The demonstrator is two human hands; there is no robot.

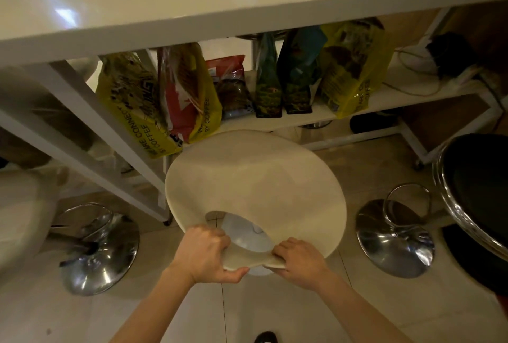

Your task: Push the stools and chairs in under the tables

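A cream bar stool seat [255, 183] with an oval handle hole in its low back stands in front of the white table [192, 10], its front rim close to the lower shelf. My left hand [204, 253] and my right hand [299, 260] both grip the rim of the back, on either side of the hole. The stool's base is hidden under the seat. A white stool [19, 213] stands at the left over a chrome base [101, 252]. At the right stands a black stool [478, 191] with a chrome rim, and a chrome base [395, 241].
The table's lower shelf [384, 100] holds several coffee bags, yellow [137, 106], red [229, 84] and dark green [268, 87], plus cables at the right. A white diagonal table frame [90, 128] runs down to a caster at the left. The floor is pale tile.
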